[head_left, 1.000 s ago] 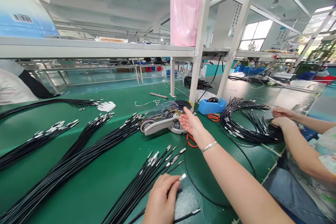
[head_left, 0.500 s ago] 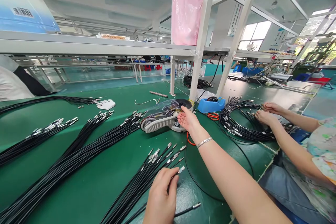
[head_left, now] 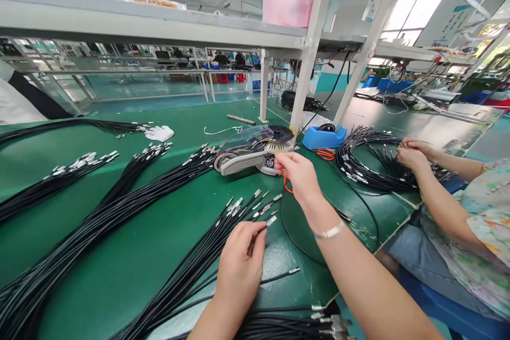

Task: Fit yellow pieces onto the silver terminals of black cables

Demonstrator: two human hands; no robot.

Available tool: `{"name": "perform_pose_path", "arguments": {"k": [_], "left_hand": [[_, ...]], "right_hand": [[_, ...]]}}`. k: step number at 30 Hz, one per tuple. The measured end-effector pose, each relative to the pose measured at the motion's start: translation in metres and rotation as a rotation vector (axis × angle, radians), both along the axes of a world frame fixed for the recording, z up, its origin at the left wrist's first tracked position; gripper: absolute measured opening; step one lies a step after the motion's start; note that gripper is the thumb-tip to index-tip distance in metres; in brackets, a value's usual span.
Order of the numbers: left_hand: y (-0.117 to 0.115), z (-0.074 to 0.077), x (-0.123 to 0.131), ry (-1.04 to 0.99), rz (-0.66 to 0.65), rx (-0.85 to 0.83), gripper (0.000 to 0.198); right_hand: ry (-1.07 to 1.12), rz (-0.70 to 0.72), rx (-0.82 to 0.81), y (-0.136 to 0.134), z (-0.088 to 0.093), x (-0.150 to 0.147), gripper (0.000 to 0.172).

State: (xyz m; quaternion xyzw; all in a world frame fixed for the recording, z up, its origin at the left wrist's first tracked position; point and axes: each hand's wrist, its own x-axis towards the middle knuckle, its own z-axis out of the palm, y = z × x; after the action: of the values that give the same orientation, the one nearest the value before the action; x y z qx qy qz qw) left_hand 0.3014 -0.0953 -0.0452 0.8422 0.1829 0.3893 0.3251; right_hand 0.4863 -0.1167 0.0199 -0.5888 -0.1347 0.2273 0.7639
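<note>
My left hand [head_left: 240, 265] is closed round a black cable [head_left: 261, 229] near its metal end plug, which sticks out past my fingertips. It rests beside a fanned bundle of similar cables [head_left: 223, 244] on the green table [head_left: 131, 255]. My right hand [head_left: 299, 175] reaches forward to the front of a grey tape dispenser [head_left: 255, 155]. Its thumb and fingers are pinched together at the dispenser's side. What they pinch is too small to make out.
A co-worker's hands [head_left: 411, 155] rest on a coil of black cables [head_left: 370, 170] at the right. A blue tape holder [head_left: 319, 138], orange scissors [head_left: 325, 153] and white frame posts [head_left: 308, 74] stand behind the dispenser. Long cable bundles [head_left: 119, 212] and a white glove [head_left: 160, 133] lie to the left.
My right hand went from open against the dispenser to pinched at its front. My left hand kept its hold on the cable. The view tilted down.
</note>
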Motion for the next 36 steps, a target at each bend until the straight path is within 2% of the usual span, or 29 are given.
{"name": "perform_pose_path", "arguments": {"k": [2, 4, 7, 14, 21, 36], "left_hand": [[-0.002, 0.002, 0.000, -0.024, 0.013, 0.003, 0.014], [-0.004, 0.003, 0.000, -0.043, 0.019, 0.019, 0.014], [-0.008, 0.003, 0.000, -0.055, 0.027, 0.044, 0.014], [-0.016, 0.009, -0.001, -0.035, 0.032, 0.084, 0.012], [-0.016, 0.009, -0.002, -0.095, 0.016, 0.208, 0.014], [-0.015, 0.009, -0.004, -0.094, 0.002, 0.255, 0.022]], "right_hand": [[-0.056, 0.077, -0.026, -0.040, -0.011, -0.029, 0.015], [-0.152, 0.148, -0.131, -0.075, -0.024, -0.056, 0.022], [-0.146, 0.236, -0.185, -0.099, -0.038, -0.084, 0.026], [-0.078, 0.246, -0.128, -0.089, -0.043, -0.097, 0.026], [-0.096, 0.221, -0.144, -0.089, -0.043, -0.101, 0.023], [-0.097, 0.209, -0.178, -0.084, -0.038, -0.098, 0.023]]}}
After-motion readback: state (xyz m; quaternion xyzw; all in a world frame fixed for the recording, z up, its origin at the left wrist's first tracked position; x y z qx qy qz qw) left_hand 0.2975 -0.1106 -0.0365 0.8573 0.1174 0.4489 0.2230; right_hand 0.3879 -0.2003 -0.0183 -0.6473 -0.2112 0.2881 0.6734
